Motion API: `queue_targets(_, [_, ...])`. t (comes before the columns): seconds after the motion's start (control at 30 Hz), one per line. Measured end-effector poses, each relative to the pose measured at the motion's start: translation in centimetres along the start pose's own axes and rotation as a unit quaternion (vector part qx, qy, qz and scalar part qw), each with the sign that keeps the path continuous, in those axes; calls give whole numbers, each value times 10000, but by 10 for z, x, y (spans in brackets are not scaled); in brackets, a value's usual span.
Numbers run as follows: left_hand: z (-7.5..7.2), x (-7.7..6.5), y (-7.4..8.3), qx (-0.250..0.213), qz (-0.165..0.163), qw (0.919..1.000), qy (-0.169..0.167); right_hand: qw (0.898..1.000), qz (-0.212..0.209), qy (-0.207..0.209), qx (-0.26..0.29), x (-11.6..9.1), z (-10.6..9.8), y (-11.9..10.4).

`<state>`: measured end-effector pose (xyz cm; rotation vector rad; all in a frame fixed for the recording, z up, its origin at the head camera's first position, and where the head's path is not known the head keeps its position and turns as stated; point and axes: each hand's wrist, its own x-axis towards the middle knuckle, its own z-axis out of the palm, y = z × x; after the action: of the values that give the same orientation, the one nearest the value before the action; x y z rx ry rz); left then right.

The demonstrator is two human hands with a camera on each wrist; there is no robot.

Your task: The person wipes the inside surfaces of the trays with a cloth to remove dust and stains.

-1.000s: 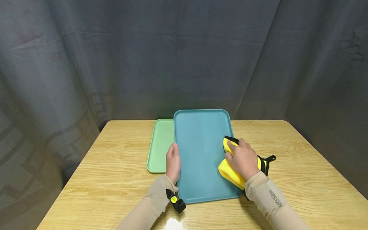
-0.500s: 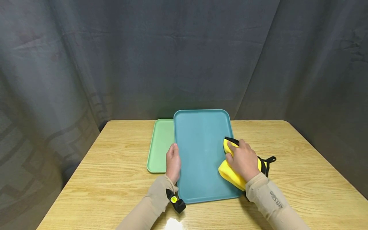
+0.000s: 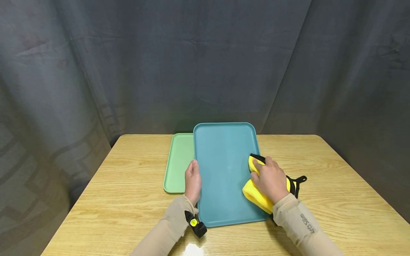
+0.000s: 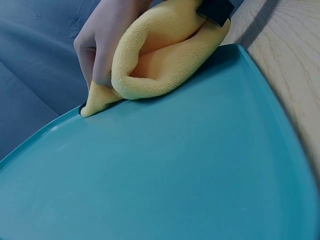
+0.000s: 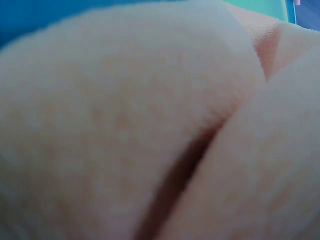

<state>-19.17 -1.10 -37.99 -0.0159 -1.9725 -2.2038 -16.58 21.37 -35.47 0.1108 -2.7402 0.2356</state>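
Your right hand (image 3: 272,179) grips the yellow cloth (image 3: 257,197), folded and black-trimmed, against the right edge of the blue tray (image 3: 224,170). Your left hand (image 3: 193,183) is at the tray's left edge; its fingers are hidden, so whether they curl round it cannot be told. The tray appears tilted, far end raised above the table (image 3: 134,177), partly hiding the green tray (image 3: 179,163).

Progress (judged): under way, unfinished. Cloth meets rim; most of the blue surface is uncovered. How much you have already gone over cannot be read. Outstanding: releasing the cloth, laying the blue tray flat.
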Motion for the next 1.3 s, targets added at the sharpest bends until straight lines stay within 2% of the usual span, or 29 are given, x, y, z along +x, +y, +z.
queue_targets(0.17, [-2,-6,15,29,-66,9998,-164,10000,1,11,9,0,0,-1])
queue_targets(0.5, [-2,7,-13,30,-24,10000,-36,10000,-4,61,42,1,0,-3])
queue_targets(0.67, [-1,8,-15,90,70,9999,33,10000,11,48,34,1,0,-4])
queue_targets(0.97, [-2,10,-13,-80,-65,9998,-159,9999,2,113,61,1,1,-8])
queue_targets(1.13, [-1,10,-15,-43,-61,9999,-117,9999,-5,121,63,0,1,-10])
queue_targets(1.3, [-1,10,-17,23,82,10000,18,9999,-33,142,69,0,2,-12])
